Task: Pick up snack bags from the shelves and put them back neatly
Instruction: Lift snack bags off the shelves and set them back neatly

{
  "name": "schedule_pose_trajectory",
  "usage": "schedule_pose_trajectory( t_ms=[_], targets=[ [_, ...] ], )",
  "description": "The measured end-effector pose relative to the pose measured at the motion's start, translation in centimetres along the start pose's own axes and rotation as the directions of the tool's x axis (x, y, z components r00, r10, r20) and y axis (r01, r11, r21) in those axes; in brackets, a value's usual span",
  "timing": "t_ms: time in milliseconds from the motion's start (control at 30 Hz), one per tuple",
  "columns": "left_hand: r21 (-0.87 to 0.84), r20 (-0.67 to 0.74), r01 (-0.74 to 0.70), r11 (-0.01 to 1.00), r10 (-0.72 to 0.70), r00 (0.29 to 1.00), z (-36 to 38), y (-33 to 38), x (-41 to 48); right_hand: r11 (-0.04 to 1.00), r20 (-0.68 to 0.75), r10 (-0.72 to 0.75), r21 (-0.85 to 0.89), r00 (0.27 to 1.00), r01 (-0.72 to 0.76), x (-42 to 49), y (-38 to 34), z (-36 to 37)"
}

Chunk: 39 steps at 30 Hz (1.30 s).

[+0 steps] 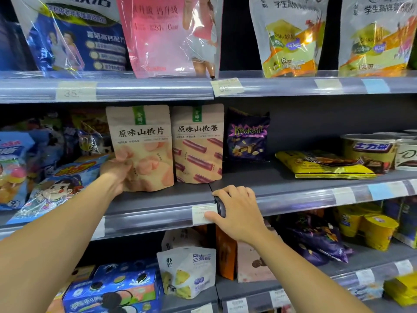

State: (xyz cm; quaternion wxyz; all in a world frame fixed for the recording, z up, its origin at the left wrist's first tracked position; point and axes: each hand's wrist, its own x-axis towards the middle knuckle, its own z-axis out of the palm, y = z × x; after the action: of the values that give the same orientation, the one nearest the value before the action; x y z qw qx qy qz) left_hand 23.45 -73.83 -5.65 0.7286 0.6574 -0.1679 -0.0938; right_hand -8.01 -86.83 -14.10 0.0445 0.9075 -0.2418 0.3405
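Note:
A beige hawthorn-slice bag (144, 141) stands upright on the middle shelf (282, 177). My left hand (116, 171) grips its lower left edge, thumb on the front. A second beige bag printed with red rolls (198, 143) stands right beside it, touching. My right hand (237, 211) rests on the shelf's front rail at the joint between two shelf sections, fingers curled over the edge and thumb on a price label. A purple Krokant bag (247, 136) stands further right, behind the shelf's bare part.
Blue candy bags (61, 179) crowd the shelf's left end. A yellow bag (322, 164) lies flat to the right, next to round tubs (370, 150). Large milk-powder bags (171, 35) stand on the shelf above. Boxes and pouches (187, 269) fill the shelf below.

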Motion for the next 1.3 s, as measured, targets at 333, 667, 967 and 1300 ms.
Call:
schedule_pose_trajectory(
  t_ms=[333, 667, 967, 1300],
  targets=[
    [-0.049, 0.071, 0.01, 0.999, -0.006, 0.997, 0.3, 0.0, -0.3, 1.0, 0.0, 0.003, -0.003, 1.0, -0.003, -0.1, 0.0, 0.1],
    [-0.037, 0.047, -0.02, 0.999, 0.022, 0.999, -0.1, 0.6, -0.9, 1.0, -0.011, 0.007, 0.009, 1.0, -0.007, -0.1, 0.0, 0.3],
    [-0.008, -0.004, -0.001, 1.0, 0.001, 1.0, 0.1, 1.8, -2.0, 1.0, 0.006, 0.013, 0.007, 1.0, -0.013, -0.1, 0.1, 0.2],
    [0.17, -0.073, -0.101, 0.98, 0.115, 0.991, -0.4, 2.3, -7.4, 0.999, 0.097, 0.033, -0.04, 0.995, -0.029, 0.4, 0.0, -0.6]
  ],
)
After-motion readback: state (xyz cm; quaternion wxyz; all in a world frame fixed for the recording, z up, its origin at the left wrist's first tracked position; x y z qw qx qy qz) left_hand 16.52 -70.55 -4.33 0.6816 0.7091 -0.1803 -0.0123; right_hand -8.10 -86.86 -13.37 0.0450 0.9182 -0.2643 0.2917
